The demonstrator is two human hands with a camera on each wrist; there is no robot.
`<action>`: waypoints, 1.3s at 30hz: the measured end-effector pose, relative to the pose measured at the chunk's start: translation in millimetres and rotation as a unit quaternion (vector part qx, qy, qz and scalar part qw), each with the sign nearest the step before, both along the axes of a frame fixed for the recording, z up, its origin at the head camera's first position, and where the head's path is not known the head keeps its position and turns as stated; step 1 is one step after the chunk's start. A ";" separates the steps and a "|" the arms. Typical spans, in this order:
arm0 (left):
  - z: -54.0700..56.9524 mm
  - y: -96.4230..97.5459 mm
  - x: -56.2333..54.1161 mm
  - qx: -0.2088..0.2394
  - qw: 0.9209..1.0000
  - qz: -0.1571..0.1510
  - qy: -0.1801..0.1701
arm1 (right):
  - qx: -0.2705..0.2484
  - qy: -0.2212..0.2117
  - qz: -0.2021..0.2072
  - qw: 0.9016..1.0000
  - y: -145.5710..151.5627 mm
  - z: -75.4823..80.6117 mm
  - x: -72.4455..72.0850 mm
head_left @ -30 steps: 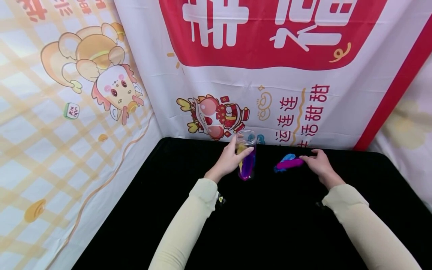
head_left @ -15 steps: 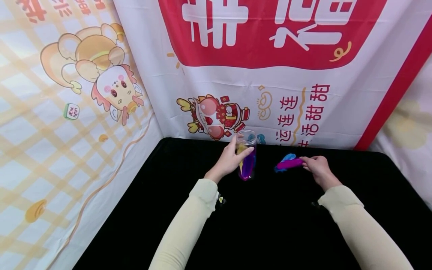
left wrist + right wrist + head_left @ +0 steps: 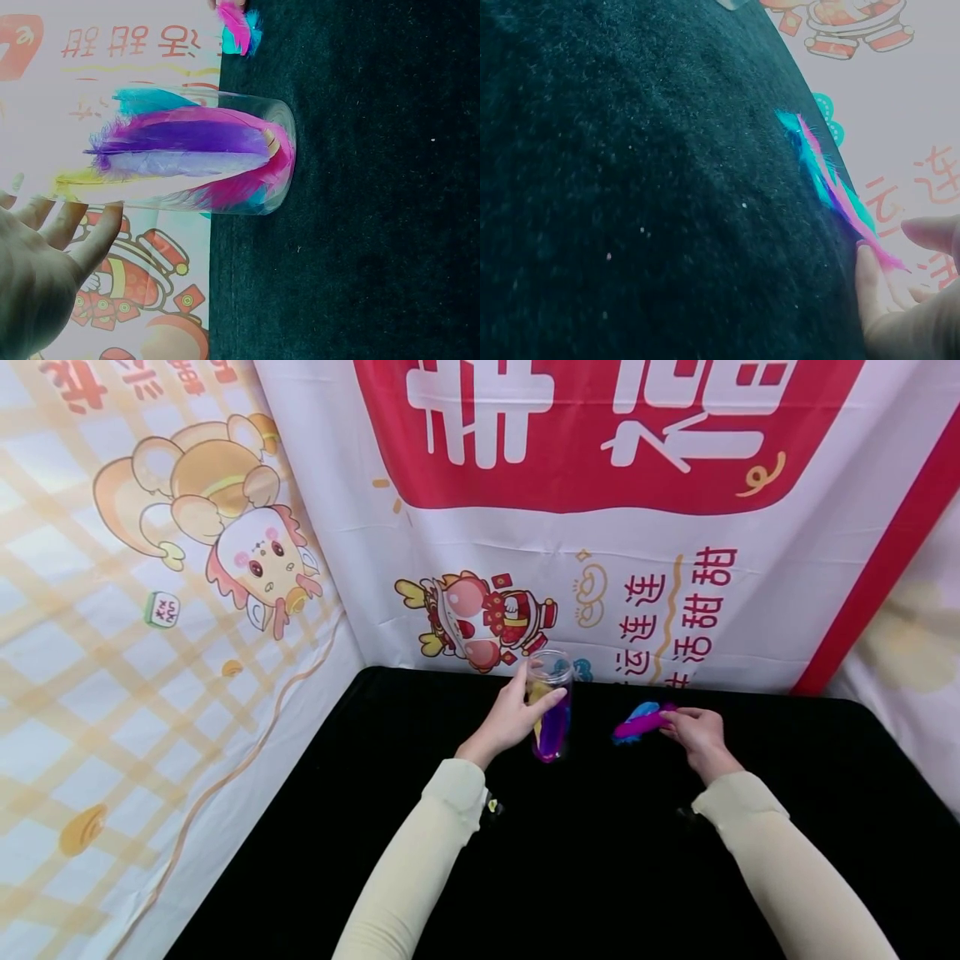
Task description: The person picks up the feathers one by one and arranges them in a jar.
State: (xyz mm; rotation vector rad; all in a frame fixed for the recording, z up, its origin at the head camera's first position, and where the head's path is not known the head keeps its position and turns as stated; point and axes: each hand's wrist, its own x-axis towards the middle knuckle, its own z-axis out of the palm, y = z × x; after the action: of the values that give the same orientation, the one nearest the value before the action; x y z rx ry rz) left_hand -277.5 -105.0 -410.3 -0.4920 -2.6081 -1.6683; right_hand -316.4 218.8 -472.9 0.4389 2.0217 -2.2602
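My left hand [image 3: 512,717] grips the upper part of a clear jar [image 3: 550,662] standing on the table, thumb across its front. Purple, magenta, yellow and turquoise feathers [image 3: 195,139] fill the jar, as the left wrist view shows. To the jar's right, a magenta feather [image 3: 636,725] lies across blue-turquoise feathers [image 3: 642,710]. My right hand [image 3: 699,735] is at the right end of this small pile. In the right wrist view its fingertips touch the end of the magenta feather [image 3: 841,196], while the thumb stands apart from them.
A black cloth-covered table [image 3: 592,860] spreads out below the arms. Directly behind its far edge hangs a printed white and red cloth [image 3: 600,535]. Another patterned cloth [image 3: 180,693] hangs along the left side.
My right hand has moved left and now overlaps the magenta feather, whose far end shows past the fingers. The left hand and the jar have stayed in place.
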 end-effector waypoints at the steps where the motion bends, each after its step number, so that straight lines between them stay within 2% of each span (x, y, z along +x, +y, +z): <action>1: 0.4 0.2 0.3 -0.001 1.000 -0.001 -0.001 | -0.001 -0.004 -0.012 1.000 -0.7 -0.6 -0.7; 7: 2.2 0.8 1.6 -0.006 1.000 0.003 0.000 | -0.014 -0.009 -0.059 0.998 -5.0 -2.5 -3.9; 14: 2.1 1.8 1.5 -0.010 1.000 0.007 0.000 | -0.021 -0.005 -0.070 0.997 -8.4 -4.1 -8.4; 23: 2.8 2.5 1.8 -0.010 1.000 0.005 -0.005 | -0.046 0.001 -0.051 0.998 -9.3 -0.1 -4.8; 28: 2.3 1.7 1.8 -0.009 1.000 0.004 -0.003 | -0.063 0.017 -0.031 0.997 -6.7 7.0 -3.4; 34: 2.6 -1.1 -1.1 -0.006 1.000 -0.012 -0.024 | -0.044 0.044 -0.007 0.998 -6.6 20.5 -1.1; 36: 6.7 -2.3 -0.2 -0.008 0.999 -0.023 -0.034 | -0.030 0.057 0.000 0.998 -7.4 25.0 -0.4; 39: 22.7 -2.0 10.6 -0.019 0.999 -0.031 -0.039 | -0.014 0.076 0.012 0.997 -8.5 31.6 1.1</action>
State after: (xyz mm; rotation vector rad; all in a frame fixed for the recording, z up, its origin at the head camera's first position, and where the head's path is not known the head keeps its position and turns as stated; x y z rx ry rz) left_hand -266.9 -106.9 -387.5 -0.5248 -2.7106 -1.6929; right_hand -315.4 210.3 -441.3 0.2456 2.0475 -2.3719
